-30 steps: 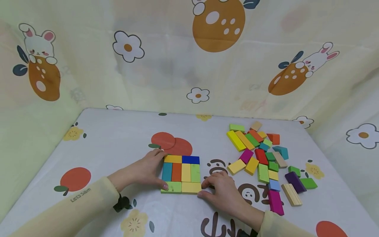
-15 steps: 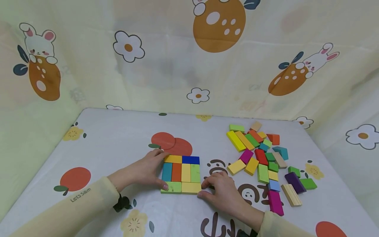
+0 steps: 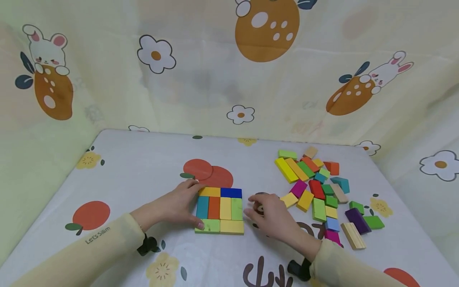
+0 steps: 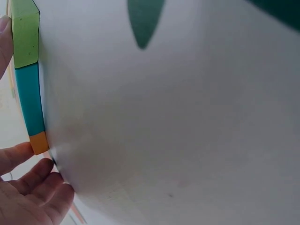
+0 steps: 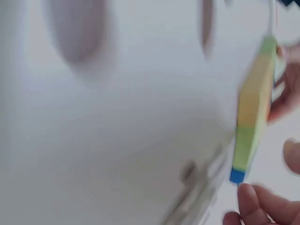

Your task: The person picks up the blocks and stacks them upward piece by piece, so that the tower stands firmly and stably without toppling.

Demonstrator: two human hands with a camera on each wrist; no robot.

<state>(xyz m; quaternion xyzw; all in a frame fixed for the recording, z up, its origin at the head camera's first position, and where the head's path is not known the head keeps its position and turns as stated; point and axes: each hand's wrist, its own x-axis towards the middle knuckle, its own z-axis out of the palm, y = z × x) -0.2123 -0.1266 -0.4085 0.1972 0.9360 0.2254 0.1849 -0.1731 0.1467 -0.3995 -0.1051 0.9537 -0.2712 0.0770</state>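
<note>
A flat rectangle of coloured wooden blocks lies in the middle of the table, with a yellow-orange and a dark blue block along its far side. At its left edge rests my left hand, thumb on the light green block at the near corner and fingers reaching the far corner. The left wrist view shows the thumb by the green block and a fingertip against the orange block. My right hand hovers just right of the rectangle, apart from it, fingers loosely bent and holding nothing.
Many loose wooden blocks of several colours lie scattered on the right side of the table. A printed white cloth covers the tabletop, and a printed curtain hangs behind it.
My right hand has left the near right corner of the rectangle and moved away and slightly to the right. My left hand and the blocks stay put.
</note>
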